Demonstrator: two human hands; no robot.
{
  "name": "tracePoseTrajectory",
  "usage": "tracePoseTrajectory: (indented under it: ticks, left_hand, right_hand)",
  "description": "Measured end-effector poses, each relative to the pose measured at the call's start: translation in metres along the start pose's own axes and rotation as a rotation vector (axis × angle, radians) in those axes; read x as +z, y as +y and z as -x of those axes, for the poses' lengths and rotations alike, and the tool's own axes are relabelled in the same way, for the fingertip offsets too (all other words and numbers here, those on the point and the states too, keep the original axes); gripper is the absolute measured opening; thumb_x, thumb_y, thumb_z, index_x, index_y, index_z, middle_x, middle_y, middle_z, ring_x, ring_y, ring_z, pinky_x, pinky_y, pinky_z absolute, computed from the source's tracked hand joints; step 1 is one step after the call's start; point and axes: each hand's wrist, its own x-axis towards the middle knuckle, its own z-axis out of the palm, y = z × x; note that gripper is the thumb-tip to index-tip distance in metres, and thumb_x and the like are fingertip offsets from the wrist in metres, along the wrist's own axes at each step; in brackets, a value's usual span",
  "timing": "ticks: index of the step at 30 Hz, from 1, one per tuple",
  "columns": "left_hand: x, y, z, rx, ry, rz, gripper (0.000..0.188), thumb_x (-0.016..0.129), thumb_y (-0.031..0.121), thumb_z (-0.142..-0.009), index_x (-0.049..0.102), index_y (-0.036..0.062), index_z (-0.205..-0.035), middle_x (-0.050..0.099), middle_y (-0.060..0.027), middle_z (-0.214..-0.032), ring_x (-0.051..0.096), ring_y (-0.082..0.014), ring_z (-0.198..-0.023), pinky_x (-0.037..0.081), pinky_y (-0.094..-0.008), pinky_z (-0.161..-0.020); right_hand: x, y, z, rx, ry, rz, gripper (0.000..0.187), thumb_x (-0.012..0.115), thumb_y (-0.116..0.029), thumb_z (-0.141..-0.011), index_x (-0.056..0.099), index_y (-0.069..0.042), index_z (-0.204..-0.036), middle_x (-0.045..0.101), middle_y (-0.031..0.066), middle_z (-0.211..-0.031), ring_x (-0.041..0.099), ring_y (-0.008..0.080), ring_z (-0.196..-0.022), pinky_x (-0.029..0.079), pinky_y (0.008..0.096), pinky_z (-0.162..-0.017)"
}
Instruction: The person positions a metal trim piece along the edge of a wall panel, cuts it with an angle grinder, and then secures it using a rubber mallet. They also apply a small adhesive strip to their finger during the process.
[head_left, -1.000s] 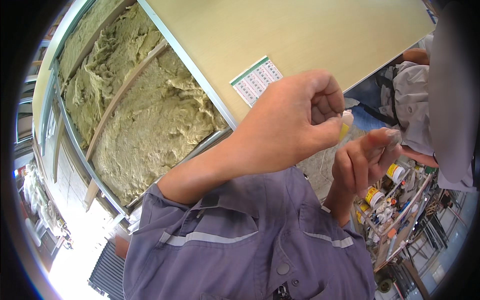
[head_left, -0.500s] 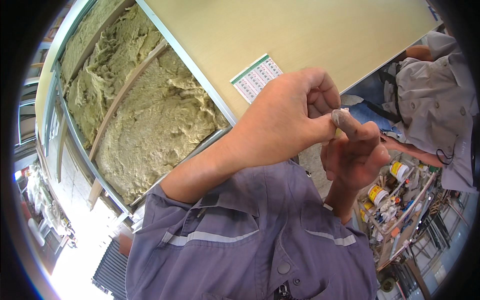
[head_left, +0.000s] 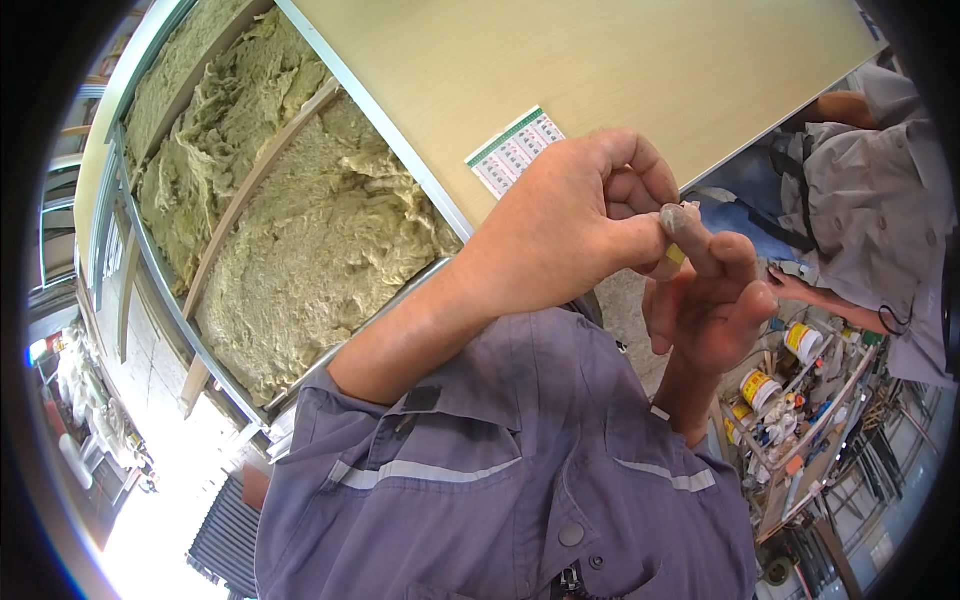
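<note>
My left hand (head_left: pixel 560 225) reaches across from the left, its thumb and forefinger pinched together at the tip of a greyish, smudged finger of my right hand (head_left: pixel 715 305). A small yellow piece (head_left: pixel 677 254) shows where the two hands meet, and a tiny whitish bit sits at the fingertip. Most of what lies in the pinch is hidden. The other fingers of my right hand are loosely bent and apart, palm partly turned up. Behind my left hand, a white sheet with a green strip and rows of small prints (head_left: pixel 515 150) lies on a pale yellow panel (head_left: pixel 600 70).
Fibrous insulation (head_left: pixel 320 250) fills a metal frame with curved strips at the left. A person in a grey jacket (head_left: pixel 870 190) is at the right, one forearm showing. Below stands a cluttered rack (head_left: pixel 820 420) with white-and-yellow tubs (head_left: pixel 760 390). A dark ridged object (head_left: pixel 225 540) is at lower left.
Both hands stay together, with only a slight shift of the fingers. More of the yellow piece now shows between them. The other person's hand has come a little more into sight.
</note>
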Motion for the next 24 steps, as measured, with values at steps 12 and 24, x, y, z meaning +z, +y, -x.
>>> tracePoseTrajectory:
  ticks: [12,24]
  left_hand:
    - [-0.011,-0.002,0.0,-0.026,-0.039,-0.078,0.025,0.06,-0.001,-0.091,0.057,-0.0068,-0.115,0.072,-0.0124,-0.097,0.072,-0.0151,-0.086,0.059,-0.0272,-0.076]
    - [-0.014,-0.003,0.0,-0.032,-0.019,-0.059,0.025,0.059,-0.002,-0.089,0.059,-0.0073,-0.114,0.072,-0.0104,-0.091,0.071,-0.014,-0.082,0.059,-0.0267,-0.075]
  right_hand:
    - [0.009,0.001,0.001,0.077,0.151,0.18,0.076,0.036,-0.064,-0.104,0.045,-0.002,-0.145,0.056,0.035,-0.137,0.072,0.0242,-0.087,0.048,0.0205,-0.044]
    - [0.009,0.001,0.0,0.106,0.134,0.157,0.082,0.035,-0.067,-0.102,0.039,-0.001,-0.152,0.055,0.0332,-0.14,0.072,0.0217,-0.085,0.048,0.0197,-0.044]
